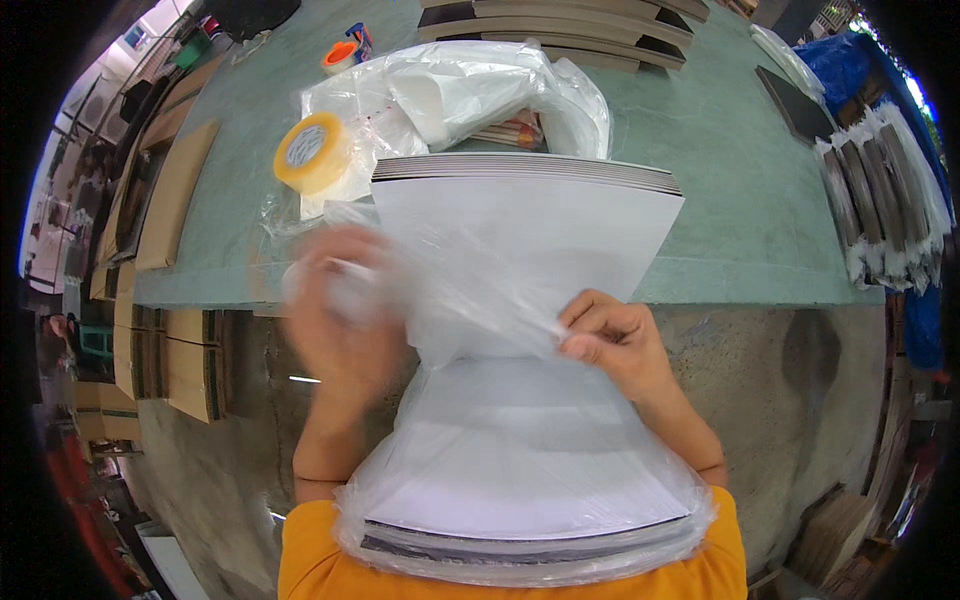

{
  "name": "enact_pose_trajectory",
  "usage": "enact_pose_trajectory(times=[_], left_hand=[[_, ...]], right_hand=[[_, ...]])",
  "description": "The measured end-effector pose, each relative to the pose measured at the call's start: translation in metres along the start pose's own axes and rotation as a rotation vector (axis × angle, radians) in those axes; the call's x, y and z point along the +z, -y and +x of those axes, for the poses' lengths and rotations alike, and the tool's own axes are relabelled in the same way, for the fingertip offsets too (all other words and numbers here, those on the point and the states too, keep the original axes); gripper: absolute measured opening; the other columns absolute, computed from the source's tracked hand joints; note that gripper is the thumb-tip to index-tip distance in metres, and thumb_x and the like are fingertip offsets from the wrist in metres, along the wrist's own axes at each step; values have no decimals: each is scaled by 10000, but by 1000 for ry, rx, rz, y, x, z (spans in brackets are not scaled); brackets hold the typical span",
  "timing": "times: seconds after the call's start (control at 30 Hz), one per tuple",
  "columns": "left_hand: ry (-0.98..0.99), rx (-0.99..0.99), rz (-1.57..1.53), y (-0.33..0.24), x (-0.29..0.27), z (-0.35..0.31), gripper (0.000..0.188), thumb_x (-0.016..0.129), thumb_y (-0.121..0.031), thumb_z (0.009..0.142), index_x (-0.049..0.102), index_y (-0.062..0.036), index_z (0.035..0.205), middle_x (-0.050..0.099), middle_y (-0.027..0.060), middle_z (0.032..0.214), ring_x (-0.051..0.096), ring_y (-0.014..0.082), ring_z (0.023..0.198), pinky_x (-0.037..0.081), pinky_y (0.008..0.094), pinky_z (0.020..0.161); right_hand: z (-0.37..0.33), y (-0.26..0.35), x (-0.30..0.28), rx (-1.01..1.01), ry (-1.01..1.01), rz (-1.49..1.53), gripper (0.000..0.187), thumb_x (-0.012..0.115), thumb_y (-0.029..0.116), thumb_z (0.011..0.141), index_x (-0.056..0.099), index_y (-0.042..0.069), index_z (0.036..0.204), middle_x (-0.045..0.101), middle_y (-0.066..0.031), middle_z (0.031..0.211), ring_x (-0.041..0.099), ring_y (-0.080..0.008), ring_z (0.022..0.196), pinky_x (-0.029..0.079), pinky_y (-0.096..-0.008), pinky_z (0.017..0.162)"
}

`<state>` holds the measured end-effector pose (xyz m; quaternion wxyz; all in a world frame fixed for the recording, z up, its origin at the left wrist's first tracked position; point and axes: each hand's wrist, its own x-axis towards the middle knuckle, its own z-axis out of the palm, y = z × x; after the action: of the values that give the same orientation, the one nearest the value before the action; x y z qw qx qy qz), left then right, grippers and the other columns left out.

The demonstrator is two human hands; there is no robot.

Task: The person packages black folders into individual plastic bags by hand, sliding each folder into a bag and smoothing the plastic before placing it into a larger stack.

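A tall stack of thin white boards [528,215] leans from the table edge toward my body, its far edges showing several layers. Clear plastic film [540,430] wraps the near part, bunched around the lower end against my orange shirt. My right hand [620,340] is closed, thumb and fingers pinching a gathered strip of the film at the stack's right side. Opposite it, my left hand [345,300] is blurred by motion, its fingers curled around a bunched part of the film. The film stretches across the stack between both hands.
A roll of clear yellowish tape [311,152] lies on the green table [710,180] beside crumpled plastic bags [450,95]. An orange-and-white roll [341,57] is behind. Dark-edged boards [560,35] are piled at the back; plastic-wrapped bundles [885,200] sit right, cardboard [178,195] left.
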<state>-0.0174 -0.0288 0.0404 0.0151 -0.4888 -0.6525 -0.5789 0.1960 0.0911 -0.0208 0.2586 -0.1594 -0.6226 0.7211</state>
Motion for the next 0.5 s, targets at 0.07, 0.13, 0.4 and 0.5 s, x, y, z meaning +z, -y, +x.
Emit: enact_pose_trajectory(times=[0.07, 0.13, 0.4, 0.5], left_hand=[[727, 169, 27, -16, 29, -24, 143, 584, -107, 757, 487, -33, 831, 537, 98, 685, 546, 219, 605, 419, 294, 532], [993, 44, -83, -10, 37, -34, 165, 607, -111, 747, 483, -31, 821, 530, 114, 643, 538, 257, 553, 410, 312, 500], [851, -368, -457, 2, 32, -12, 49, 502, -58, 787, 501, -18, 759, 528, 41, 659, 492, 132, 562, 400, 246, 524], [890, -518, -629, 1, 17, 8, 108, 408, -36, 796, 515, -21, 798, 507, -3, 683, 465, 82, 602, 385, 205, 539]], right_hand=[[10, 25, 19, -313, -21, -62, 290, 677, 129, 704, 561, 4, 938, 550, -113, 959, 526, -132, 842, 417, -277, 745], [23, 50, 35, -422, -164, -38, 351, 700, 123, 677, 545, 18, 974, 515, -119, 1036, 499, -141, 938, 392, -276, 800], [29, 17, 18, -107, 256, -460, 267, 496, 228, 834, 519, 10, 987, 576, -85, 904, 565, -174, 800, 436, -282, 732], [21, 6, 35, -71, 697, -586, 255, 489, 202, 837, 519, 2, 992, 581, -101, 877, 573, -165, 765, 453, -298, 694]])
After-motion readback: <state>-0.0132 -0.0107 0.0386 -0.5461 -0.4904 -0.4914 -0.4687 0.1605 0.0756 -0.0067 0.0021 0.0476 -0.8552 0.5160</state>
